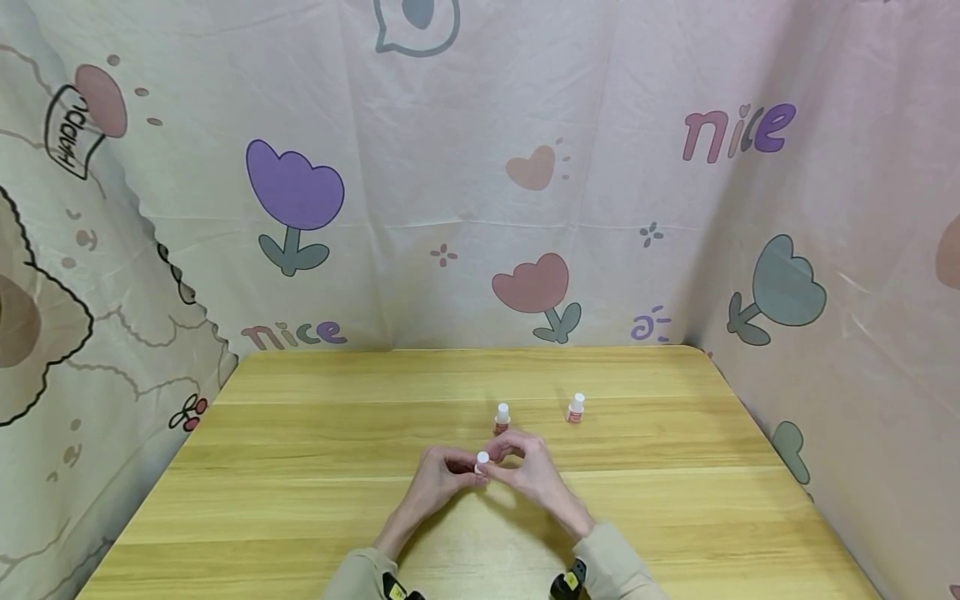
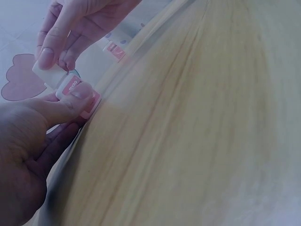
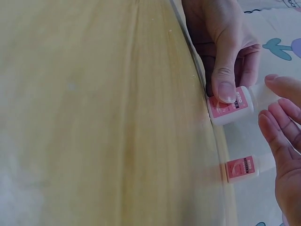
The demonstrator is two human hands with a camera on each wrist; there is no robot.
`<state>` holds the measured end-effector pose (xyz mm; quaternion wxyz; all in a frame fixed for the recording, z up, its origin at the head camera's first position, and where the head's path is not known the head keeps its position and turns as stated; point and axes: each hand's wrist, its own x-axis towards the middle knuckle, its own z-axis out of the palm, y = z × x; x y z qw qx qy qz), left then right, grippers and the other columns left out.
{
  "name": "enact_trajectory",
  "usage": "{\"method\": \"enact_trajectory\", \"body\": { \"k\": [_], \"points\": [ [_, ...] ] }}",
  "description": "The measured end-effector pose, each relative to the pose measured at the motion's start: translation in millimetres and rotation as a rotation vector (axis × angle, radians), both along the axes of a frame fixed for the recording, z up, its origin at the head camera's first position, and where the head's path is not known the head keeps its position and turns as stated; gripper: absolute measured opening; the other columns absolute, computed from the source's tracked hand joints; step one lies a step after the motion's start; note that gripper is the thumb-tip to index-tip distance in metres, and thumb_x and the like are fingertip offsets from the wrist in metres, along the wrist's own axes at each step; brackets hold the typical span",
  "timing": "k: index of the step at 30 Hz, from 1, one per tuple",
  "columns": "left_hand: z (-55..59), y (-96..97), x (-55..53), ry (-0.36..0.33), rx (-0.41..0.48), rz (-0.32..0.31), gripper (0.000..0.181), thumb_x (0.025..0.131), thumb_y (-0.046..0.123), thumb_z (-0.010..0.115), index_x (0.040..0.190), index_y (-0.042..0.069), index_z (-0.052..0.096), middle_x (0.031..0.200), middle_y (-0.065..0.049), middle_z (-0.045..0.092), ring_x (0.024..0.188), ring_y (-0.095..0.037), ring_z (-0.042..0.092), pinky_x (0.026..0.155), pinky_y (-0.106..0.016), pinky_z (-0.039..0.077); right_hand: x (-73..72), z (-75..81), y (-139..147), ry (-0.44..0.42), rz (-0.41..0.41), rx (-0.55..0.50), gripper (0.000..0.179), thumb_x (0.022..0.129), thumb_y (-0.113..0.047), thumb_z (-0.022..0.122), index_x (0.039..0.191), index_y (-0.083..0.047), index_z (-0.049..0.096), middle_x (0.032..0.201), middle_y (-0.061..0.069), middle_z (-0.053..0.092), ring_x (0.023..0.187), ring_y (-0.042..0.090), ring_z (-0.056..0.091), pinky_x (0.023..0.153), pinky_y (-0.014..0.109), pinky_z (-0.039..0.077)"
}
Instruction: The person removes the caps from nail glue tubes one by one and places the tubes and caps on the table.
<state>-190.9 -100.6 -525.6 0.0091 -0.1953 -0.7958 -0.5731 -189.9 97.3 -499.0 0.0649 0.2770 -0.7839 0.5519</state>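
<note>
A small white bottle with a pink label stands on the table between both hands. My left hand holds its body, the thumb lying across the label in both wrist views. At the top, the white cap is between the thumb and fingertips of my right hand. The cap sits on the bottle's neck. Just behind the right hand is a second bottle of the same kind, its lower part partly hidden by that hand in the head view. A third such bottle stands farther right, upright and capped.
The wooden table extends to both sides of the hands. A printed cloth hangs behind it and along the left and right sides. Dark devices are strapped at both wrists, over beige sleeves.
</note>
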Motion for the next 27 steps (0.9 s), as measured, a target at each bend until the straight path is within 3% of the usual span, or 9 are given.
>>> {"method": "enact_trajectory", "body": {
  "k": [7, 17, 27],
  "points": [
    [-1.2, 0.0, -0.3, 0.000, 0.016, -0.009, 0.018, 0.076, 0.014, 0.088, 0.092, 0.010, 0.081, 0.090, -0.009, 0.080, 0.076, -0.003, 0.069, 0.070, -0.019, 0.056, 0.9, 0.6, -0.8, -0.018, -0.019, 0.000, 0.013, 0.082, -0.002, 0.081, 0.092, 0.000, 0.073, 0.090, 0.016, 0.073, 0.081, 0.028, 0.069, 0.079, 0.041, 0.062],
    [-0.4, 0.2, -0.3, -0.001, -0.007, -0.004, 0.019, 0.076, 0.015, 0.088, 0.093, 0.011, 0.081, 0.091, -0.008, 0.080, 0.077, -0.003, 0.069, 0.071, -0.019, 0.056, -1.5, -1.7, 0.7, 0.084, 0.042, -0.003, 0.012, 0.082, 0.000, 0.079, 0.092, -0.003, 0.074, 0.090, 0.010, 0.074, 0.082, 0.006, 0.068, 0.079, 0.034, 0.062],
    [-1.5, 0.5, -0.8, 0.000, -0.005, -0.004, 0.019, 0.076, 0.016, 0.088, 0.092, 0.011, 0.081, 0.090, -0.008, 0.080, 0.076, -0.004, 0.069, 0.070, -0.019, 0.056, -0.8, -3.2, 1.5, 0.046, 0.048, 0.009, 0.015, 0.082, 0.001, 0.078, 0.096, -0.003, 0.073, 0.094, 0.013, 0.073, 0.083, 0.018, 0.070, 0.083, 0.036, 0.062]
  ]
}}
